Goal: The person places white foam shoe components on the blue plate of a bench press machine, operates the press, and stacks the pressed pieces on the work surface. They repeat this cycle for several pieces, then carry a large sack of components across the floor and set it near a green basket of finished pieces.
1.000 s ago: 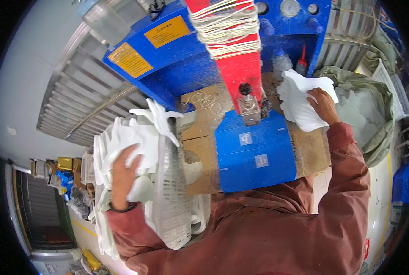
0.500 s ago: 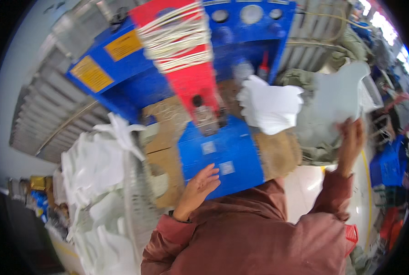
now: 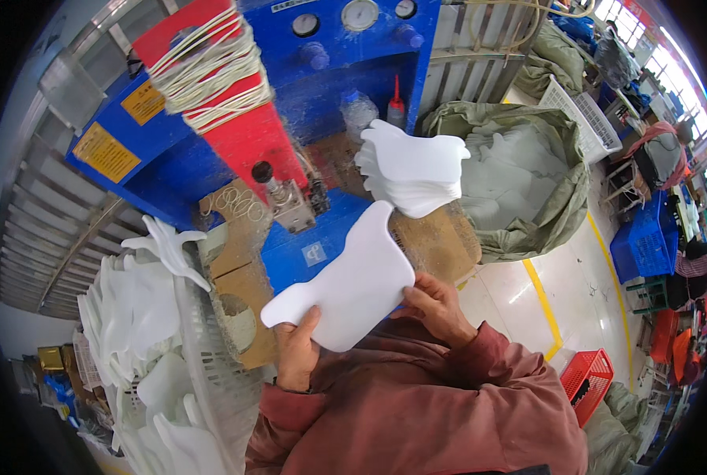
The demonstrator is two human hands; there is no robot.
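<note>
A white foam piece with wavy, curved edges (image 3: pixel 349 289) is held up in front of my body, over the near part of a blue work plate (image 3: pixel 298 252). My left hand (image 3: pixel 296 348) grips its lower left edge, thumb on top and fingers underneath. At its right edge my right hand (image 3: pixel 439 309) pinches it between thumb and fingers. Just beyond the plate stands a red machine arm (image 3: pixel 250 127) wound with pale cord, with a metal head (image 3: pixel 290 210) at its lower end. A stack of similar white pieces (image 3: pixel 417 162) lies to the right of that head.
An open green sack (image 3: pixel 512 241) full of white pieces stands on the right. More white pieces (image 3: pixel 135 301) fill a crate (image 3: pixel 219 364) on the left. Behind are a blue machine housing (image 3: pixel 290 95) with gauges, a clear bottle (image 3: pixel 357 115) and a red-tipped bottle (image 3: pixel 396 107). A red basket (image 3: pixel 587 384) sits lower right.
My right hand has come back from above the sack to my front, bringing the white foam piece. My left hand has closed on its other edge. The view has turned rightward.
</note>
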